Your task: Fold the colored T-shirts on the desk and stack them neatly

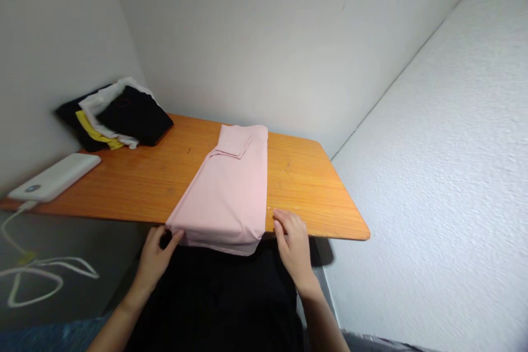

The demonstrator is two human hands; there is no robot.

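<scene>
A pink shirt (231,192), folded into a long strip, lies across the wooden table, and its near end hangs over the front edge. One sleeve is folded back on itself near the far end. At the near left corner of the shirt, my left hand (159,250) has thumb and forefinger on the fabric, gripping it. My right hand (293,245) rests at the table's front edge, just right of the shirt and apart from it. Its fingers are slightly bent, the thumb apart, with nothing in them.
The wooden table (317,192) meets walls behind and at the left; another white wall (433,176) stands at the right. A pile of folded clothes (136,115) lies back left. Nearer is a white power bank (58,176) with a white cable (53,280) hanging off the edge.
</scene>
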